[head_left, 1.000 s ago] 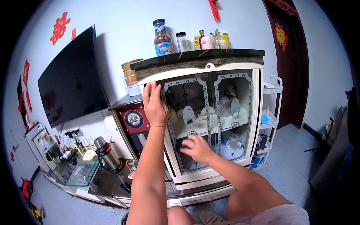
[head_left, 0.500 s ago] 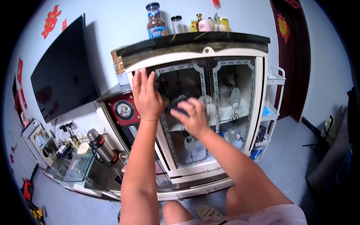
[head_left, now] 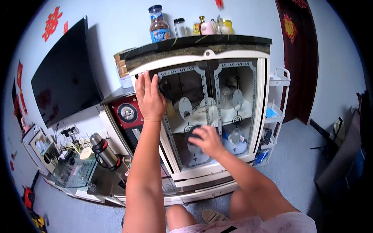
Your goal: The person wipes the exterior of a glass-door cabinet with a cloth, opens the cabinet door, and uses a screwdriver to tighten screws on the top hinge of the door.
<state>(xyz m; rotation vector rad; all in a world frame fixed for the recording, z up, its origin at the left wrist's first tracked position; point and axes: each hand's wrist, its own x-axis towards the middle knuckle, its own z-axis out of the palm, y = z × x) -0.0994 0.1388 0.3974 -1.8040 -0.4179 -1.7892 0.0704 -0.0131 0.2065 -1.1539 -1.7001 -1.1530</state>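
Dark, small and rounded, a soft-looking pad [head_left: 193, 134] is gripped in the curled fingers of the right hand [head_left: 206, 140] and seems to rest on the lower middle of a clear glass left door [head_left: 191, 82] bordered in frosted, S-shaped motifs; blur hides its exact material. The left hand [head_left: 151, 104] is open, fingers extended upward against the smooth, cream-white cabinet frame [head_left: 171, 62]. The step in hand appears to be working the pad on the glass while the other palm steadies the frame; the next move likely calls for light, even pressure and a firm brace. Above, a glossy black, stone-look worktop [head_left: 233, 39] with a rough, bark-like edge carries a clear, blue-labelled jar [head_left: 159, 29] with a dark lid.
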